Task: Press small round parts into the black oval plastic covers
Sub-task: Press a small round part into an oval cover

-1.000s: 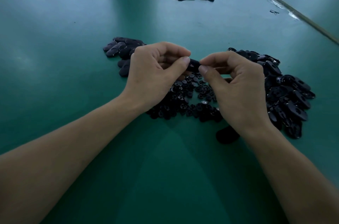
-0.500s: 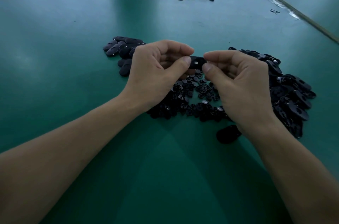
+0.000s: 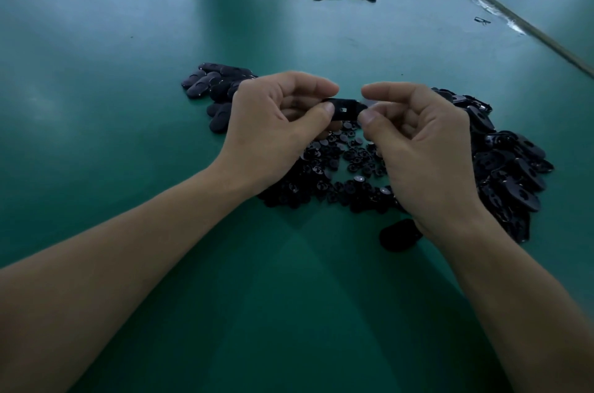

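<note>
Green table (image 3: 128, 103) under dim light. Above it, a black oval cover (image 3: 345, 109) sits between both hands: the left hand (image 3: 276, 132) pinches one end, and the right hand (image 3: 424, 148) pinches the other. Small round parts (image 3: 340, 174) lie heaped beneath, with a pile of covers (image 3: 514, 167) to the right.
</note>
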A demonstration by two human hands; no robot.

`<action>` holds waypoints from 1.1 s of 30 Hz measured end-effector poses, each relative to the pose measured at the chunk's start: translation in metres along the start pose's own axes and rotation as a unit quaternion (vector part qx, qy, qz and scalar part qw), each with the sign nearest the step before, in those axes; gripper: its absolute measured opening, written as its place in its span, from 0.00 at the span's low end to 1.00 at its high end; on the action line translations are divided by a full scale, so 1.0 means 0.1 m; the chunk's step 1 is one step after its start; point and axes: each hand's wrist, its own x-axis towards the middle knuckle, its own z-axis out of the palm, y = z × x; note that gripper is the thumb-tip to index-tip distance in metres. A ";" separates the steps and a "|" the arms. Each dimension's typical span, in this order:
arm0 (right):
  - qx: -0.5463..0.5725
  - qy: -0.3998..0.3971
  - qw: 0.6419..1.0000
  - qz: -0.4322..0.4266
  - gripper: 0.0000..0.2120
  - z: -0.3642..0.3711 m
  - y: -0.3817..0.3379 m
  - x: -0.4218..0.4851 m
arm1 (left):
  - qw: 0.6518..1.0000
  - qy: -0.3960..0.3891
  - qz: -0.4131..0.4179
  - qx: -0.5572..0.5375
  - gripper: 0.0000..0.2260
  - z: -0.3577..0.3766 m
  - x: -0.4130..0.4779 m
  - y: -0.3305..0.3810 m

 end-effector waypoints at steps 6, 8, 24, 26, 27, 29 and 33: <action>-0.056 -0.005 0.998 -0.024 0.08 0.01 -0.01 -0.02 | 0.998 -0.015 0.034 0.050 0.09 0.02 -0.01 0.01; -0.063 -0.002 0.998 -0.030 0.09 0.02 -0.02 -0.03 | 0.998 -0.020 0.035 0.049 0.09 0.03 -0.02 0.01; -0.155 0.040 0.986 -0.052 0.16 0.08 -0.06 -0.09 | 0.984 -0.043 0.087 0.147 0.09 0.00 -0.03 -0.02; -0.152 0.038 0.986 -0.058 0.16 0.09 -0.07 -0.09 | 0.984 -0.043 0.088 0.149 0.07 0.00 -0.03 -0.02; -0.149 0.037 0.986 -0.061 0.16 0.09 -0.07 -0.10 | 0.984 -0.043 0.089 0.148 0.07 0.00 -0.03 -0.02; -0.147 0.037 0.986 -0.068 0.14 0.10 -0.07 -0.11 | 0.985 -0.044 0.087 0.139 0.06 0.00 -0.02 -0.02; -0.148 0.035 0.985 -0.086 0.10 0.11 -0.08 -0.12 | 0.989 -0.045 0.071 0.118 0.06 0.00 -0.02 -0.02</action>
